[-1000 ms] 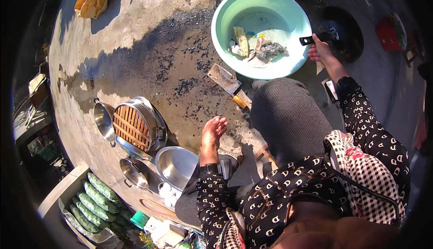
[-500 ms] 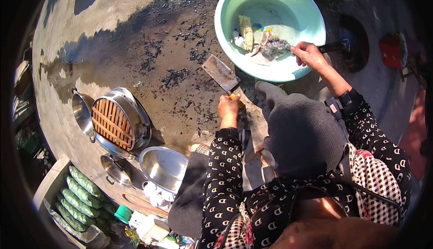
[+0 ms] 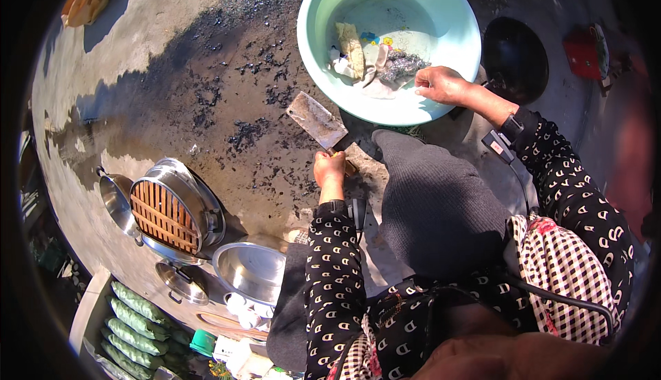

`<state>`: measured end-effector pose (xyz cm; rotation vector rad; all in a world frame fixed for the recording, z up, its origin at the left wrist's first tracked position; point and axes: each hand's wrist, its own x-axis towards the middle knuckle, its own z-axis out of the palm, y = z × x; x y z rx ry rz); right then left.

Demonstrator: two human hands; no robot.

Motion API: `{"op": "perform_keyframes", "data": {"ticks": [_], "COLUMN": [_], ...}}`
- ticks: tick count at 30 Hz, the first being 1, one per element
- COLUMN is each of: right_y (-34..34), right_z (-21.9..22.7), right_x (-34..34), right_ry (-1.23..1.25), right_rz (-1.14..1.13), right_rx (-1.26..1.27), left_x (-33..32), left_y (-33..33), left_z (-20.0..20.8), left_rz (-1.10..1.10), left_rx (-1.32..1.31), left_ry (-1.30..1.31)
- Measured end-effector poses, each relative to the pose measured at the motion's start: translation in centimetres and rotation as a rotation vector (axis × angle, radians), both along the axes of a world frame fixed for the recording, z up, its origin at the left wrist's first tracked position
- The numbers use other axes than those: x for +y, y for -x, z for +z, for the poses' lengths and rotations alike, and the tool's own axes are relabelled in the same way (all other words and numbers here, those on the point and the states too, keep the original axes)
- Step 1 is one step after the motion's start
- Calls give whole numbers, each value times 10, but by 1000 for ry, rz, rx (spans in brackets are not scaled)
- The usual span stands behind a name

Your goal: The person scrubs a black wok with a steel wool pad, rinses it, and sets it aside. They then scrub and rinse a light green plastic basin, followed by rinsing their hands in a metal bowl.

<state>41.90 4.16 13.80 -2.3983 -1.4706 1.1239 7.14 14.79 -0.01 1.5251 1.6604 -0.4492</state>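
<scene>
My left hand (image 3: 330, 167) grips the handle of a cleaver (image 3: 317, 120) whose broad, stained blade points away over the wet ground. My right hand (image 3: 444, 86) hangs over the near right part of a pale green basin (image 3: 313, 80), fingers bent together; whether anything small is between them is hidden. Just left of its fingertips lies a grey mesh scourer (image 3: 404, 67). Beside that are light cloth-like scraps (image 3: 377, 87) and a yellowish sponge-like strip (image 3: 350, 49), in shallow water.
Left of me stand a steel pot with a slatted wooden rack (image 3: 165, 216), a steel bowl (image 3: 251, 270) and a lid (image 3: 182, 282). A dark wok (image 3: 515, 60) sits right of the basin. Dark debris (image 3: 251, 132) is scattered on the wet concrete. Green bags (image 3: 138, 321) fill a box.
The whole view has shifted, so the basin appears farther left. My right hand has moved slightly nearer me relative to the basin, its fingertips a little off the scourer. The left still holds the cleaver.
</scene>
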Motion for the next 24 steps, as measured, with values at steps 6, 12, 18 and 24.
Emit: {"op": "perform_keyframes", "data": {"ticks": [6, 12, 18, 24], "right_y": [8, -7, -58, -89], "right_z": [30, 45, 20, -30], "right_x": [-27, -89, -184, -205], "right_ry": [4, 73, 293, -24], "right_rz": [-60, -198, 100, 336], "right_rx": [138, 264, -188, -498], "left_x": [8, 26, 31, 21], "left_y": [10, 14, 48, 114], "left_z": [14, 44, 88, 172], "left_rz": [201, 381, 612, 517], "left_rx": [-252, -541, -869, -660], "left_ry": [-49, 22, 58, -91]}}
